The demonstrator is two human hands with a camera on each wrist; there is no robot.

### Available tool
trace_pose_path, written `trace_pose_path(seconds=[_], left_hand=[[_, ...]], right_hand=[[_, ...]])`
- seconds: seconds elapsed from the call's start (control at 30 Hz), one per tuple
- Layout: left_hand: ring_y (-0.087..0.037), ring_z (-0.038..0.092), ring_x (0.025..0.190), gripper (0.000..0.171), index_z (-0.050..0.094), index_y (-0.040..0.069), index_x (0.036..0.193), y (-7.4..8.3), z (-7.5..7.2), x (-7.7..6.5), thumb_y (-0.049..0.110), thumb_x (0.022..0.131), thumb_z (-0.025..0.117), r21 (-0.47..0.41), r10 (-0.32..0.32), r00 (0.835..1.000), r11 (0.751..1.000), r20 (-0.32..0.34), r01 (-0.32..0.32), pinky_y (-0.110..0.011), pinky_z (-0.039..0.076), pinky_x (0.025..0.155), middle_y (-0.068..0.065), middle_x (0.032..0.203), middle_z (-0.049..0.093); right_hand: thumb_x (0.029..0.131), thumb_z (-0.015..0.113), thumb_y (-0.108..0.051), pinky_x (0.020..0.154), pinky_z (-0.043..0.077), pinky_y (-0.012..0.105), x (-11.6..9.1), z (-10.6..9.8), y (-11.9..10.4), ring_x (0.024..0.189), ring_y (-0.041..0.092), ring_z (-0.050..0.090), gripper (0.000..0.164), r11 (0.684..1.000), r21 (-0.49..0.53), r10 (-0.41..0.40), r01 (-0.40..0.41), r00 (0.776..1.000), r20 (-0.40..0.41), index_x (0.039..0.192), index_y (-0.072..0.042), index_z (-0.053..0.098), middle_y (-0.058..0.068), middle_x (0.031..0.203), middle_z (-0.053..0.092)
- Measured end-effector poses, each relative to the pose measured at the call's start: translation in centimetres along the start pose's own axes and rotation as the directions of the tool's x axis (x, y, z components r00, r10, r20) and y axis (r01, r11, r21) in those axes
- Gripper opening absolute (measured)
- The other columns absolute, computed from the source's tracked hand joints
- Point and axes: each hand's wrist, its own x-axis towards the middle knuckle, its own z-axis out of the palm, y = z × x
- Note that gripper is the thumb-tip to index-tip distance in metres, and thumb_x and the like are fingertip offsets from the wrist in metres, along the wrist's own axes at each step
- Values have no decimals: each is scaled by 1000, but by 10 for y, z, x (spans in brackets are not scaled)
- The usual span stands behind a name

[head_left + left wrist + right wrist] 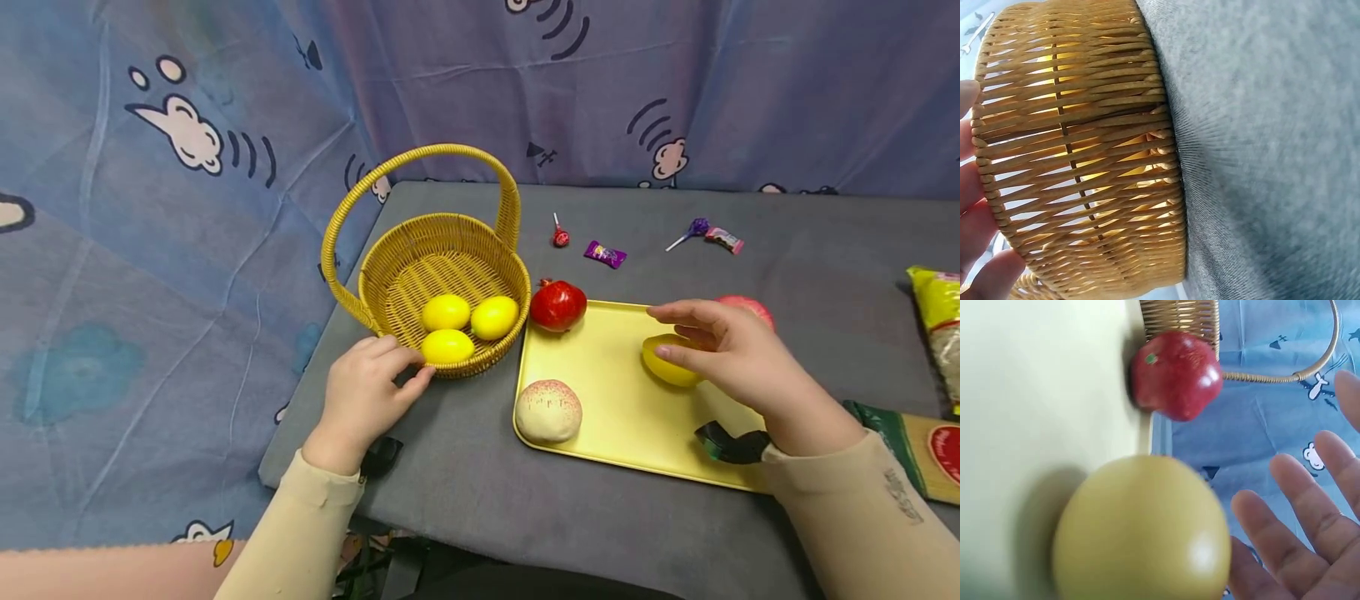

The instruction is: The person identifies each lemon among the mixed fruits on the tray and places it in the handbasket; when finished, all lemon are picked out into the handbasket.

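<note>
My left hand [372, 392] holds the near rim of a wicker basket [386, 287], fingers over the edge and thumb outside. In the left wrist view its fingertips meet the rim of the woven basket [1085, 156]. Inside lie three smooth yellow oval fruits [446, 312], like lemons. Over a yellow tray [615, 417], my right hand [738, 354] is spread beside another yellow fruit [667, 367]. The right wrist view shows this yellow fruit [1141, 531] close up, with the extended fingers [1297, 494] apart from it; the thumb's contact is unclear.
A pomegranate [558, 306] sits at the tray's far left corner, a speckled cream peach [548, 411] at its near left. A pinkish fruit [748, 308] is partly behind my right hand. Lollipops [698, 227] and wrapped candies [605, 254] lie farther back; packages [941, 333] lie right.
</note>
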Motion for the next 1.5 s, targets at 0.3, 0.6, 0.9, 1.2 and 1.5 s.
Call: trace_pose_path(seconds=[0.3,0.6,0.9,1.2,1.5], left_hand=[[-18,55,65,13,77,18,84,-1,1,0,30,86,81,-3,2,1000,1000,-4,-2,-32,48,58,4,74,60],[-18,53,65,14,77,18,84,-2,2,-1,31,86,81,4,1,1000,1000,-3,-1,-31,47,57,4,74,59],[-18,52,64,13,77,18,83,-2,2,0,30,86,81,4,5,1000,1000,-7,-5,-31,46,56,4,72,57],[-17,51,62,13,77,17,83,-3,3,0,29,86,81,5,14,1000,1000,-19,-14,-30,45,55,3,72,57],[-17,50,62,13,77,17,84,-3,4,-1,30,86,81,9,5,1000,1000,-13,-5,-30,44,54,3,72,57]], right_hand=[[89,80,-31,92,34,9,-9,3,20,124,29,53,52,989,-142,-34,27,998,-46,135,-13,65,11,134,63],[85,84,-21,95,27,2,-12,13,27,129,26,50,47,990,-137,-60,41,990,-132,129,-15,69,8,138,61],[87,82,-24,90,28,-1,-10,19,27,127,28,53,42,988,-149,-61,34,982,-178,126,-16,69,6,140,61],[86,83,-23,89,32,-1,-7,21,29,119,19,54,43,995,-94,-36,22,987,-155,126,-13,69,6,136,62],[85,84,-24,88,30,-1,-6,22,33,122,26,54,46,993,-119,-34,24,996,-86,127,-12,68,11,134,62]])
